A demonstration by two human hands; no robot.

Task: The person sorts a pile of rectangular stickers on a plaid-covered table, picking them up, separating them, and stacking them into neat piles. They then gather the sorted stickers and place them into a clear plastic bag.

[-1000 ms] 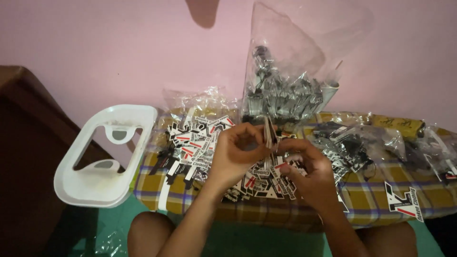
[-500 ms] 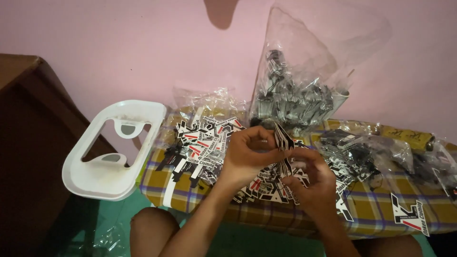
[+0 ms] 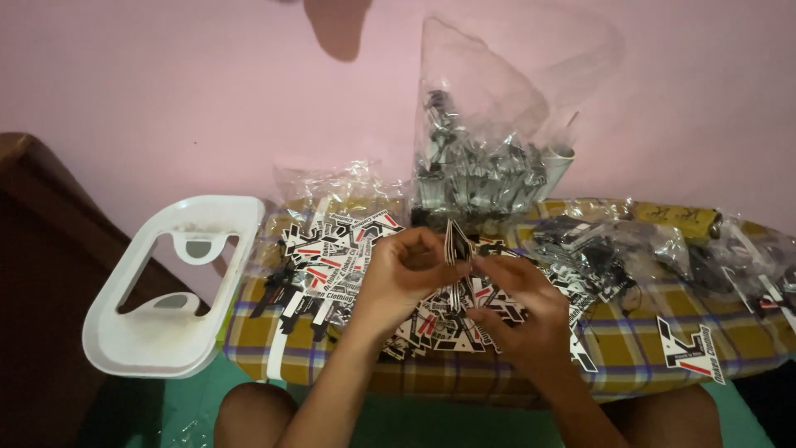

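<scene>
Left hand (image 3: 402, 274): raised over the middle of the surface, fingers (image 3: 431, 249) curled closed around a thin stack of printed card tags (image 3: 454, 242) held upright on edge.
Right hand (image 3: 522, 311): just right of the left, fingers pinched shut on the lower edge of the same stack, thumb and forefinger touching it.
Stack of printed card tags: between both hands, above the loose pile, black, white and red faces.
Loose pile of tags (image 3: 332, 265): spread flat on the surface left of and under the hands.
Surface (image 3: 630, 332): padded top covered in yellow plaid cloth.
Clear plastic bag (image 3: 489, 158): standing against the pink wall behind the hands, full of dark small pieces too small to tell.
Smaller bags (image 3: 597, 249): lying right of the hands.
Single tag (image 3: 690, 347): flat near the right front edge, apart from the pile.
White plastic stool (image 3: 166, 290): tipped beside the left end of the surface.
</scene>
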